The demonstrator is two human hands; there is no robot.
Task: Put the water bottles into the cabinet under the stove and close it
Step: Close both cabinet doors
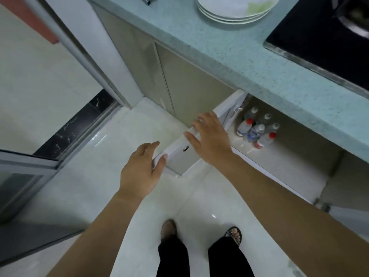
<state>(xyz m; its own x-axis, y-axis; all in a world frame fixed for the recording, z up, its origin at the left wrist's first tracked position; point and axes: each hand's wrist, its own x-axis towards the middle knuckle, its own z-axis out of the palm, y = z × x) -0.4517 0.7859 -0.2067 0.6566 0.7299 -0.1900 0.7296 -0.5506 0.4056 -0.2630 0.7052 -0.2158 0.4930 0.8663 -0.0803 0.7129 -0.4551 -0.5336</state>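
Bottles (257,129) stand inside the cabinet, door (182,156) swung wide; right hand (209,136) rests spread on its top edge, left hand (142,169) open, empty, just beside it

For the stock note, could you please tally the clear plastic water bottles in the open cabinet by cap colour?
Clear plastic water bottles with red caps: 2
Clear plastic water bottles with white caps: 4
Total: 6
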